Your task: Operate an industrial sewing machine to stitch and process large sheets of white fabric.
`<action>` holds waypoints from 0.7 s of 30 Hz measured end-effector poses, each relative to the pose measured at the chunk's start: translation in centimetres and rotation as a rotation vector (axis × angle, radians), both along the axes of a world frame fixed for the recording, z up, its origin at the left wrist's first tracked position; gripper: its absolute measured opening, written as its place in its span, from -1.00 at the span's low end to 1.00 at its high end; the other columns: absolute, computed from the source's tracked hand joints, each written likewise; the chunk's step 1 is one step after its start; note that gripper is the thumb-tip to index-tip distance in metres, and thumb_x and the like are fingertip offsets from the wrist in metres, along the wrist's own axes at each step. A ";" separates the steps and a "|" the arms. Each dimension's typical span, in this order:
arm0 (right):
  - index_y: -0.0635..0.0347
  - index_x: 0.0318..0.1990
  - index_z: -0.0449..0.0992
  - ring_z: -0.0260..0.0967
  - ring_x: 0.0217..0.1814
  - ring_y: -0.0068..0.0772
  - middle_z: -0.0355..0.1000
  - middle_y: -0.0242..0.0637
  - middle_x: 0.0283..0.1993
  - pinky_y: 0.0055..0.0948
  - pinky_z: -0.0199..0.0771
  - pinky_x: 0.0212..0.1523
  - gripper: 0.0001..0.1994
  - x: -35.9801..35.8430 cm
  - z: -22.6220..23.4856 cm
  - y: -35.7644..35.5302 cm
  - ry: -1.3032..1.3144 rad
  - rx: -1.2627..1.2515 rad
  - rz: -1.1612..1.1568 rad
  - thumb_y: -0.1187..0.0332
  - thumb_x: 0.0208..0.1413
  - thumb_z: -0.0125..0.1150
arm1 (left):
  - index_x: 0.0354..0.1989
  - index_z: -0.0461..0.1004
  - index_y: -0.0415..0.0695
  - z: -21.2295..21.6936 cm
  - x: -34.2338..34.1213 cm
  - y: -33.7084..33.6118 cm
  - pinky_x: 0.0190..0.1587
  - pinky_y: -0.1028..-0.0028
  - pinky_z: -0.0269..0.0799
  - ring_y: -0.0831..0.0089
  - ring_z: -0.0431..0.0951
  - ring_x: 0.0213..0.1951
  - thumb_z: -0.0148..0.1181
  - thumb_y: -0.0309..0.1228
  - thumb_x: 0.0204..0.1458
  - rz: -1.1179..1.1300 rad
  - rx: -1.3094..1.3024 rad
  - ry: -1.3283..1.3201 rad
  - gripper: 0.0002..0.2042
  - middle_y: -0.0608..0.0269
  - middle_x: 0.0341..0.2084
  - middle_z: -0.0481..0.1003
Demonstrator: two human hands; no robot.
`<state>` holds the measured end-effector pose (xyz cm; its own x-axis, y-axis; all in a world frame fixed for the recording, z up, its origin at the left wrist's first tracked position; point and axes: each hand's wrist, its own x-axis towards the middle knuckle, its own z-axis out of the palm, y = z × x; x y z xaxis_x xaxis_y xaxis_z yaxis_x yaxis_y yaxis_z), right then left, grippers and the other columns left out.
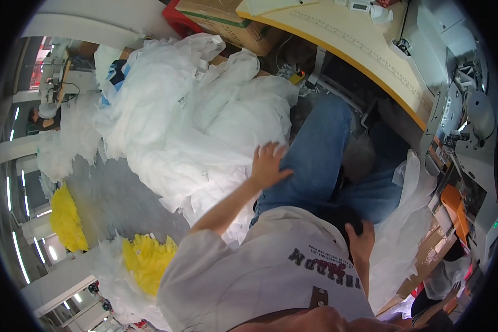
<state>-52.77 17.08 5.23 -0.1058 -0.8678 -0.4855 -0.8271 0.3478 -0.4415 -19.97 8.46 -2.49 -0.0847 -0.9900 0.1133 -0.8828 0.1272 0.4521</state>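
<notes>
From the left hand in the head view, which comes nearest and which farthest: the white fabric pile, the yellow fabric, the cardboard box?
Measured from the left hand:
1. White fabric pile: touching the hand, on its left.
2. Cardboard box: up at the top, beyond the pile.
3. Yellow fabric: far left, on the floor, about as far as the box.

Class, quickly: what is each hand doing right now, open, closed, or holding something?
Left hand: open, fingers spread, resting at the edge of the white fabric pile, gripping nothing.
Right hand: lies by the lap; open or closed cannot be told.
</notes>
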 end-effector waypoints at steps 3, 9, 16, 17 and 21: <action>0.36 -0.11 0.36 0.28 -0.07 0.10 0.35 0.06 -0.16 -0.15 0.30 -0.05 -0.48 -0.4 -1.0 -0.2 0.001 0.046 0.051 0.09 -0.12 0.26 | -0.31 0.47 -0.13 -6.1 5.8 -1.5 -0.15 0.25 0.35 0.22 0.47 -0.17 0.14 -0.20 -0.05 -0.084 0.459 -0.394 -0.74 0.05 -0.33 0.49; 0.31 -0.07 0.38 0.30 -0.02 0.04 0.37 0.02 -0.08 -0.24 0.29 0.01 -0.52 0.9 -1.3 -9.0 -0.125 -0.040 0.356 0.10 -0.02 0.18 | -0.30 0.46 -0.18 -4.1 12.8 -0.9 -0.25 0.41 0.41 0.40 0.50 -0.27 0.00 -0.36 0.05 0.101 0.547 0.419 -0.83 0.17 -0.39 0.50; 0.27 0.11 0.21 0.25 0.10 -0.17 0.23 -0.06 0.09 -0.38 0.26 0.07 -0.32 22.6 -4.2 -21.5 -0.280 -0.837 0.740 0.25 -0.21 0.35 | -0.12 0.39 -0.20 15.3 15.7 -4.7 -0.07 0.45 0.37 0.45 0.45 -0.17 0.19 -0.10 -0.06 0.292 0.444 1.587 -0.55 0.25 -0.23 0.45; 0.27 0.11 0.21 0.25 0.10 -0.17 0.23 -0.06 0.09 -0.38 0.26 0.07 -0.32 23.5 -4.4 -22.7 -0.291 -0.849 0.748 0.25 -0.21 0.35 | -0.10 0.38 -0.20 16.9 16.2 -4.6 -0.07 0.45 0.38 0.44 0.45 -0.17 0.22 -0.13 -0.08 0.077 0.394 1.645 -0.54 0.26 -0.21 0.45; 0.20 -0.03 0.35 0.39 -0.30 -0.43 0.38 -0.30 -0.21 -0.52 0.37 -0.35 -0.61 24.5 -3.0 -24.5 -1.505 0.368 0.035 0.25 -0.01 0.16 | -0.07 0.34 -0.22 21.6 24.5 -6.9 -0.02 0.36 0.34 0.33 0.44 -0.13 0.22 -0.39 -0.06 0.495 0.140 0.913 -0.63 0.20 -0.21 0.43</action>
